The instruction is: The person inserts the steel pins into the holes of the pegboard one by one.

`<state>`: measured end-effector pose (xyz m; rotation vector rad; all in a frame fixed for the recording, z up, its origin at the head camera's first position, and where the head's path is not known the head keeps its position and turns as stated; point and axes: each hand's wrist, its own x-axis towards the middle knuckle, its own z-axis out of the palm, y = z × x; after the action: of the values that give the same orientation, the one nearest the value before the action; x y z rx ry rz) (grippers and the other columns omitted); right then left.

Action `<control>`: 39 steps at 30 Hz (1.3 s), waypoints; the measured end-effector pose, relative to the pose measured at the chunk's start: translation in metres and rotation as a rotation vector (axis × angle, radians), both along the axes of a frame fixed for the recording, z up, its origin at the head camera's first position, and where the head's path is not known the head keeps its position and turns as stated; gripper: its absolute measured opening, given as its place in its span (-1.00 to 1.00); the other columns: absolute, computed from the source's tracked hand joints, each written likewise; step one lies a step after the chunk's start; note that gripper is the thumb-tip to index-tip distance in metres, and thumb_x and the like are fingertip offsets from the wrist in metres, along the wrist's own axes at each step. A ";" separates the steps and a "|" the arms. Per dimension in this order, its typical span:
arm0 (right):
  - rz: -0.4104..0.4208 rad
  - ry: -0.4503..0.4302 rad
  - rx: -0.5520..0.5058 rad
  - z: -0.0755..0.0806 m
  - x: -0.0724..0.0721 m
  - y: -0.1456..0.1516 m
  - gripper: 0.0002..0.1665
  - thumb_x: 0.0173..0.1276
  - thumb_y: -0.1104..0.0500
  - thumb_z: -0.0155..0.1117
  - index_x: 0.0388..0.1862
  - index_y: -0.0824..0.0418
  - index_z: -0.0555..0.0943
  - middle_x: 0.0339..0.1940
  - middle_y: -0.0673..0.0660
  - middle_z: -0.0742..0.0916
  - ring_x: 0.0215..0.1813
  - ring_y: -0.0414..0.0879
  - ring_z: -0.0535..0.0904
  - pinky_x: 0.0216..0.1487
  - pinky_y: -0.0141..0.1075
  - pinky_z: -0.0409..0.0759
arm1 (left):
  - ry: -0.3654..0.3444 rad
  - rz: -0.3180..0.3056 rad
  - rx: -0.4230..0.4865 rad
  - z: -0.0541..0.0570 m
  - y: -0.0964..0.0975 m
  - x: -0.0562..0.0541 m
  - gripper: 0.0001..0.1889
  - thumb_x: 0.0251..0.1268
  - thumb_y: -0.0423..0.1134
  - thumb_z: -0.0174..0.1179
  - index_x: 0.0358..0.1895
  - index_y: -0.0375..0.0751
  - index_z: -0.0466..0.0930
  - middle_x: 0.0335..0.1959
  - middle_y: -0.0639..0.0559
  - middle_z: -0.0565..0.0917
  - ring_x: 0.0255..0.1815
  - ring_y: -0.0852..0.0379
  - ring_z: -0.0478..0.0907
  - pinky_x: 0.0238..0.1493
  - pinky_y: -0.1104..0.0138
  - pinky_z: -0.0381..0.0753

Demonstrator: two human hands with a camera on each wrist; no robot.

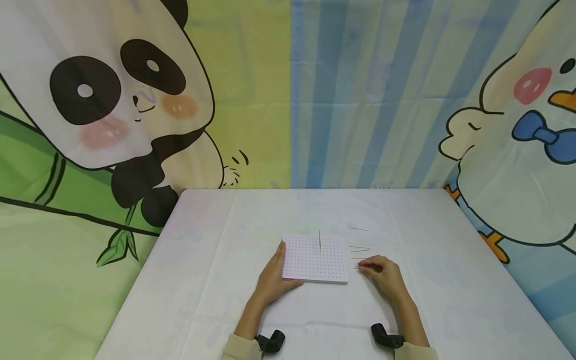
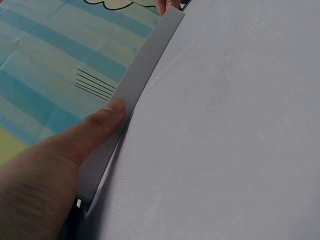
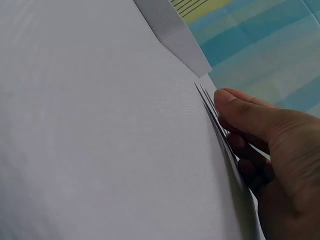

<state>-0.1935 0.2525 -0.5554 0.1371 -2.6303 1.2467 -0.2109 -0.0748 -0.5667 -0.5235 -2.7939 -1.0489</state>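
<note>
In the head view I observe the white perforated board (image 1: 310, 270) flat on the table (image 1: 315, 325), one thin rod (image 1: 320, 241) upright in its hole grid; both wrist views show me only the board's plain edge. The left hand (image 1: 272, 281) grips the board's near-left corner. Beside loose rods (image 1: 358, 229) to the right, the right hand (image 1: 385, 278) has thumb and fingertips drawn together, but whether they pinch a rod I cannot tell.
</note>
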 end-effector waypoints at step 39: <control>0.018 0.074 -0.036 0.010 -0.011 -0.034 -0.87 0.31 0.14 0.20 -0.30 0.19 0.62 -0.36 -0.03 0.66 -0.34 -0.20 0.49 -0.36 -0.40 0.47 | 0.004 0.006 0.005 -0.001 0.001 0.001 0.24 -0.22 0.15 0.43 0.46 -0.26 -0.19 0.46 -0.10 -0.02 0.41 -0.04 0.03 0.31 0.12 0.14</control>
<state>-0.2044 0.2188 -0.5452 0.1976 -2.5484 1.2688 -0.2096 -0.0740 -0.5681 -0.5165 -2.7868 -1.0515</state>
